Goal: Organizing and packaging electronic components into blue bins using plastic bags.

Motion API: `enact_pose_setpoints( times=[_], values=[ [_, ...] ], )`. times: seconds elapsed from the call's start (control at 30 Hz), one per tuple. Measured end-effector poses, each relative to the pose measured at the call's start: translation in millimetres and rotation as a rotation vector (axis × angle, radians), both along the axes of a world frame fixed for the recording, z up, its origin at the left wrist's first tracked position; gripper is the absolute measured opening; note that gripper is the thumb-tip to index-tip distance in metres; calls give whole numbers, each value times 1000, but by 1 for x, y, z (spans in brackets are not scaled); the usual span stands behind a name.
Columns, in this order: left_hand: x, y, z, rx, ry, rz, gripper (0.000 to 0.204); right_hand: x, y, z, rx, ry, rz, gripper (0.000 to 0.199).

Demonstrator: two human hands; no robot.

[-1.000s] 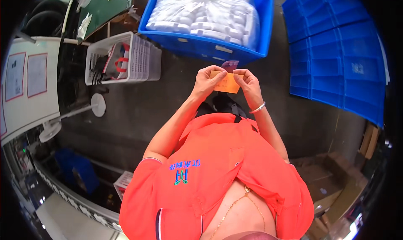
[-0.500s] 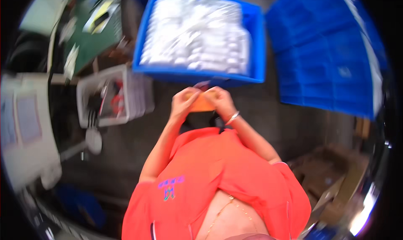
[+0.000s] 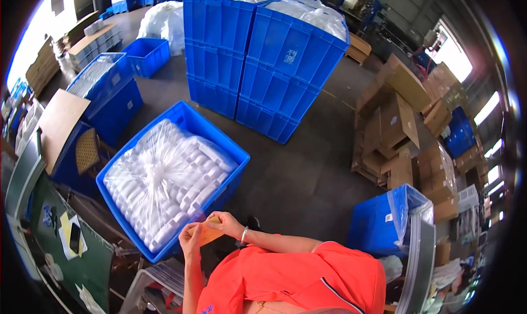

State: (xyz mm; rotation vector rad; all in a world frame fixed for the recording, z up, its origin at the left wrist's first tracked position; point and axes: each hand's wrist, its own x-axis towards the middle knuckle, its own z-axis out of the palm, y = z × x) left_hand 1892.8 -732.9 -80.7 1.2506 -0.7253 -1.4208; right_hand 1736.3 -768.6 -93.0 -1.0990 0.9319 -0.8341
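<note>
An orange slip of paper or card (image 3: 209,234) is stretched between my two hands, above the near edge of a blue bin. My left hand (image 3: 190,240) pinches its left end, and my right hand (image 3: 228,224), with a pale bracelet at the wrist, pinches its upper right end. Just beyond them, the blue plastic bin (image 3: 237,174) holds a clear plastic bag (image 3: 157,174), gathered at the middle, over rows of white moulded pieces. The slip's exact thickness cannot be made out.
Stacked blue crates (image 3: 291,56) stand beyond the bin. Cardboard boxes (image 3: 392,127) lie at the right, with a plastic-lined blue bin (image 3: 379,218) nearer. A green-topped table (image 3: 74,259) with a phone (image 3: 75,238) is at left, beside a pale crate (image 3: 145,284).
The view has swung right and up, bringing the stacked crates and cardboard boxes into sight. Both hands still grip the orange slip; they and the bin now appear farther left.
</note>
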Motion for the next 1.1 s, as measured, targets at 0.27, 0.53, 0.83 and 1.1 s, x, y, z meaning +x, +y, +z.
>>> enact_pose_setpoints(
  times=[0.27, 0.53, 0.83, 1.1],
  values=[
    [-4, -23, -9, -50, 24, -12, 12, 0, -14, -3, 3, -32, -113, 18],
    [-3, -22, -24, -24, 44, 25, 13, 3, -20, -22, -35, 67, -99, 18],
    [13, 4, -59, 191, -186, 24, 44, 17, -16, -63, -96, 197, -83, 11],
    [32, 13, -81, 157, -191, 221, 30, 19, -35, -99, 59, 237, 53, 14]
  ],
)
